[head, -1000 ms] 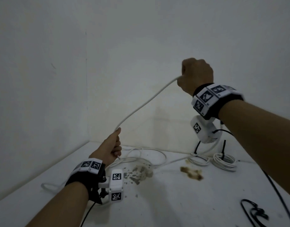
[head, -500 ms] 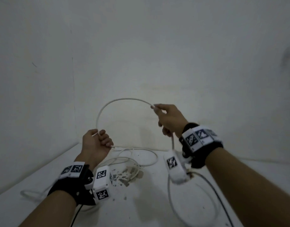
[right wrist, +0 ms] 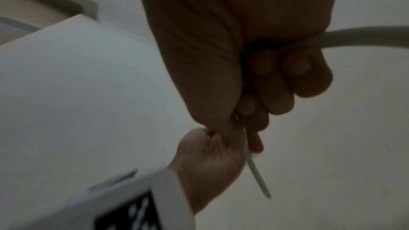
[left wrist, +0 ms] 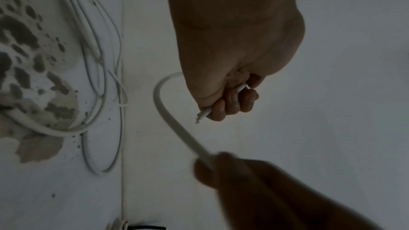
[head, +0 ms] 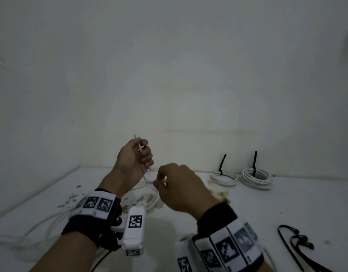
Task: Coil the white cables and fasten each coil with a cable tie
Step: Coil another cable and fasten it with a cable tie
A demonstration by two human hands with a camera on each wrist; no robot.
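Note:
My left hand is raised above the table and grips a white cable near its cut end, which sticks out of the fist. From there the cable curves down to my right hand, whose curled fingers hold it just below and to the right. More white cable lies loose on the table beneath both hands. In the right wrist view the cable runs off to the right.
Two coiled white cables, each with an upright black tie, sit by the back wall at right. Loose black cable ties lie at the front right. Flaked patches mark the white table at left centre.
Both hands have come down and together. The wide arc of cable between them has shrunk to a small loop, and the right hand now sits close under the left.

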